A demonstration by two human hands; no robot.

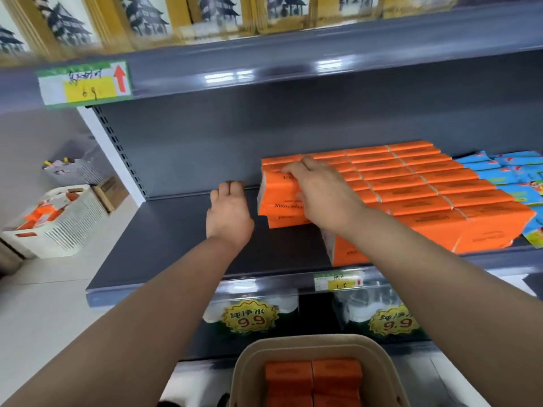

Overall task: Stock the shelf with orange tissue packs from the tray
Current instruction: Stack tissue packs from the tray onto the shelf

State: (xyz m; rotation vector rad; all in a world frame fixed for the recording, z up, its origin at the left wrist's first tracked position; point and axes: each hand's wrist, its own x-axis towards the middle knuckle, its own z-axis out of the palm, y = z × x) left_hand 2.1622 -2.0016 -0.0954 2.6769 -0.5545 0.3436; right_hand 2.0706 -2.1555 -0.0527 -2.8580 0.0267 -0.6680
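The right hand (320,192) grips an orange tissue pack (279,198) from above, fingers curled over its far edge. The pack sits on the shelf (182,239), at the left end of the orange rows (426,183). The left hand (229,212) rests open just left of it. The tray (244,365) below holds spare packs (314,377).

Tissue packs (411,186): orange, dark print. Shelf (182,230): dark grey. Tray (252,365): beige. Neighbouring packets (505,171): blue. Price tags (249,317): yellow starbursts, red numerals. Basket (67,227): white.
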